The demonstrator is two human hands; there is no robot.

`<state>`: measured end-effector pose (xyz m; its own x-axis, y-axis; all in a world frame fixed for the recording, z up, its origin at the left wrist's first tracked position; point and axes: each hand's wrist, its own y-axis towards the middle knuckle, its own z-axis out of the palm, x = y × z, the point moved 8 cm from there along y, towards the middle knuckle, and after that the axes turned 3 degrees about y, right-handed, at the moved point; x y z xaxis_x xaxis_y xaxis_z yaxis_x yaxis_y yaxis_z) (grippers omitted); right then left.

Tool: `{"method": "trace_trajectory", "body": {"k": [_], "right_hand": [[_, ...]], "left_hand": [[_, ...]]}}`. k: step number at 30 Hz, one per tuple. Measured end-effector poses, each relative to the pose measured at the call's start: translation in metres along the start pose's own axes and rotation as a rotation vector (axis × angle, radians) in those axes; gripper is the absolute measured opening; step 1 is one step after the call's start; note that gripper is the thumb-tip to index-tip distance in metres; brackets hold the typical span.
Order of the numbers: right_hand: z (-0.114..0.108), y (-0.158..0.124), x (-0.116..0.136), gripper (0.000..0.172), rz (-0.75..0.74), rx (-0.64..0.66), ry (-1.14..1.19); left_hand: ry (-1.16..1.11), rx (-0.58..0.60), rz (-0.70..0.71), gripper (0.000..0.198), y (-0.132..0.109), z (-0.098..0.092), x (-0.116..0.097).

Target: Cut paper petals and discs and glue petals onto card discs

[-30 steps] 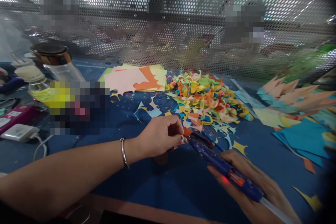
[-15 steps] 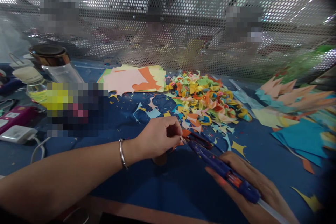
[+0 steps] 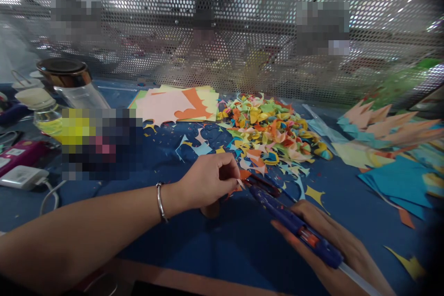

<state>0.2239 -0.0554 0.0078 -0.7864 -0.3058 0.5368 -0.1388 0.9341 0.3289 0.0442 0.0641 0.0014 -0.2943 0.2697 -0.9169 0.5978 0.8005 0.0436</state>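
My left hand [image 3: 211,179], a silver bangle at its wrist, is closed in a pinch on a small paper piece [image 3: 240,183], pale pink with some orange about it. Wrapped round a dark blue glue gun [image 3: 294,222], my right hand [image 3: 333,240] holds it slanting, its nozzle end close to my left fingertips. A translucent glue stick [image 3: 357,280] juts from the gun's rear. An orange paper bit [image 3: 245,174] lies right by the pinched fingers. Below my left hand is a brownish rounded thing [image 3: 210,210], partly hidden; I cannot make out what it is.
Beyond my hands lies a heap of folded coloured paper pieces [image 3: 267,122]. Sheets of paper [image 3: 156,104] are stacked at its left. Blue paper [image 3: 395,185] and spiky peach paper shapes [image 3: 391,122] lie right. Bottles [image 3: 76,85] and a white adapter [image 3: 24,177] stand left; people sit behind the perforated screen [image 3: 243,64].
Almost nothing differs. Both hands, the paper piece and the glue gun keep nearly the same places; the view has shifted very slightly.
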Motion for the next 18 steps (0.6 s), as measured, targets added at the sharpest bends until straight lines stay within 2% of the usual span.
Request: {"method": "trace_trajectory", "body": {"k": [6,13,18], "right_hand": [[0.002,0.003,0.0,0.031,0.027,0.054,0.013],[-0.002,0.001,-0.001,0.027,0.003,0.008,-0.005],[-0.014,-0.003,0.004,0.025,0.021,-0.108,-0.003]], "left_hand": [[-0.017,-0.016,0.008,0.007,0.0,-0.001,0.0],[-0.154,-0.018,0.001,0.015,-0.001,-0.002,-0.006],[-0.288,0.014,-0.075,0.03,0.002,0.001,-0.001]]}}
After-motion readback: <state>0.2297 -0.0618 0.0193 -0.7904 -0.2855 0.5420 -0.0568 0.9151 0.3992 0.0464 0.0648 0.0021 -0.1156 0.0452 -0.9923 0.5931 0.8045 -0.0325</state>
